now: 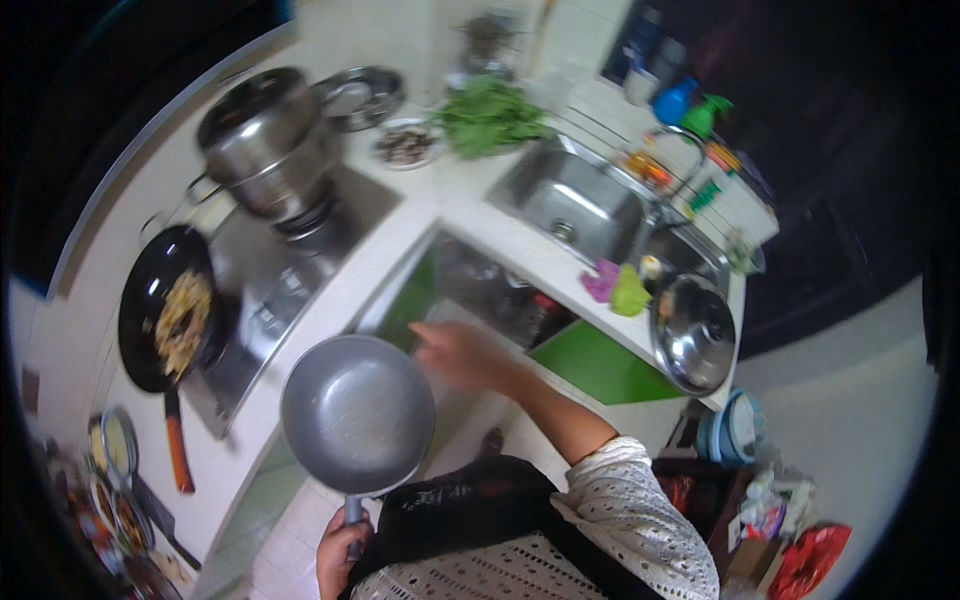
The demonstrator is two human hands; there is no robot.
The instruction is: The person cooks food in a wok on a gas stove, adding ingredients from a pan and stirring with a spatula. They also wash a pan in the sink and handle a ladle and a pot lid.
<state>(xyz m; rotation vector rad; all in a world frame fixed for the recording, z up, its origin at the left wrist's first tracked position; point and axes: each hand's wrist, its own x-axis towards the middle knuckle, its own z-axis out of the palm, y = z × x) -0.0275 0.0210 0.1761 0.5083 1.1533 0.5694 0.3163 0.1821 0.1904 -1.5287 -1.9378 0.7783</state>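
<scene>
My left hand (343, 547) grips the handle of a grey frying pan (358, 412) at the bottom of the view. The pan's interior faces up and holds no food; a few light marks show on it. My right hand (461, 356), blurred, is beside the pan's right rim with one finger stretched out. Nothing shows in it, and I cannot tell whether it touches the rim. To the left, a black wok (142, 300) with an orange-brown handle sits at the stove (255, 262). Cooked pale yellow food (182, 319) lies in the wok.
A lidded steel steamer pot (262, 150) stands on the rear burner. Along the counter are sliced dark food on a plate (405, 144), leafy greens (491, 116) and a steel sink (570, 199). Cloths (630, 291) and a pot lid (694, 334) lie at the counter's right. A cleaver (154, 510) is lower left.
</scene>
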